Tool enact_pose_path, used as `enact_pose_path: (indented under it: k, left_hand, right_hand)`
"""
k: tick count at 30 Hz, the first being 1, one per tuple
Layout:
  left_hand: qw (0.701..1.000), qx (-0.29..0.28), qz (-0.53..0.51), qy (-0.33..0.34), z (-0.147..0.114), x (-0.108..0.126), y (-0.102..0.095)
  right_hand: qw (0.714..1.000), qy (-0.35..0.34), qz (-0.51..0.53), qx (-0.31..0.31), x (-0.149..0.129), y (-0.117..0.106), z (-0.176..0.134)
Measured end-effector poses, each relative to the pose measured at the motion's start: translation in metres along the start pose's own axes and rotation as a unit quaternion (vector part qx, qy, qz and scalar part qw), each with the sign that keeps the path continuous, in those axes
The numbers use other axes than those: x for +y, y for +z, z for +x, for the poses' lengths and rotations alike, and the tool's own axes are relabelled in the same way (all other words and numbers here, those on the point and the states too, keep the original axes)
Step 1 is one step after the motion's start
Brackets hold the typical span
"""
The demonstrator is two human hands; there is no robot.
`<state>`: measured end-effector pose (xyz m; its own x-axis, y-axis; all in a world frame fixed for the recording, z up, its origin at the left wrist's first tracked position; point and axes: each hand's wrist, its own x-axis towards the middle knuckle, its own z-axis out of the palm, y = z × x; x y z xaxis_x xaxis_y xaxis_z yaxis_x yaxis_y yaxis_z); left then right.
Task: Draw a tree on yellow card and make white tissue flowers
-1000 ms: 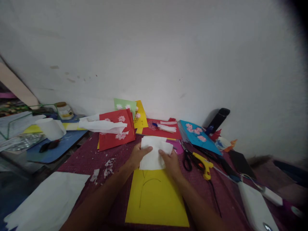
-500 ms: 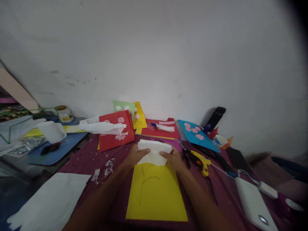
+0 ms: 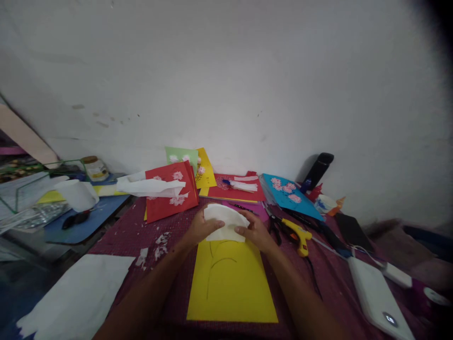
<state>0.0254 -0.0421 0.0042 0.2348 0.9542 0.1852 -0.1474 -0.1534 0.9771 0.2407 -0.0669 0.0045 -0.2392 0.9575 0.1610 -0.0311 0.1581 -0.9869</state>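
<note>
A white sheet of tissue paper (image 3: 225, 225) is stretched between my two hands above the far part of a yellow card (image 3: 233, 293). My left hand (image 3: 204, 225) pinches its left side, thumb on top and fingers hidden behind. On the right side, my right hand (image 3: 255, 230) grips it the same way. The paper's upper edge bows upward. Dark curved pencil or pen lines run over the yellow card, which lies flat on the maroon tablecloth (image 3: 173, 278).
Right of the card lie black-handled scissors (image 3: 274, 224), a yellow glue gun (image 3: 299, 234) and a white power bank (image 3: 380, 297). Red cards with paper flowers (image 3: 171, 191), a blue card (image 3: 292, 196) and white paper scraps (image 3: 162, 245) surround the work. A large white sheet (image 3: 78, 293) lies left.
The white paper's top edge has gone from nearly straight to curved, its right corner now lower. Both hands still hold it in about the same place. The view has shifted slightly.
</note>
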Motion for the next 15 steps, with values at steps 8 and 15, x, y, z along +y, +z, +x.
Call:
enact_pose_path:
  k: [8, 15]
  left_hand:
    - [0.998, 0.041, -0.001, 0.042, -0.012, -0.006, 0.01]
    - [0.986, 0.033, 0.042, 0.161, -0.013, 0.005, 0.011]
  right_hand:
    - [0.999, 0.034, -0.012, 0.031, 0.004, 0.023, -0.005]
    - [0.998, -0.013, -0.058, 0.037, -0.007, 0.008, -0.003]
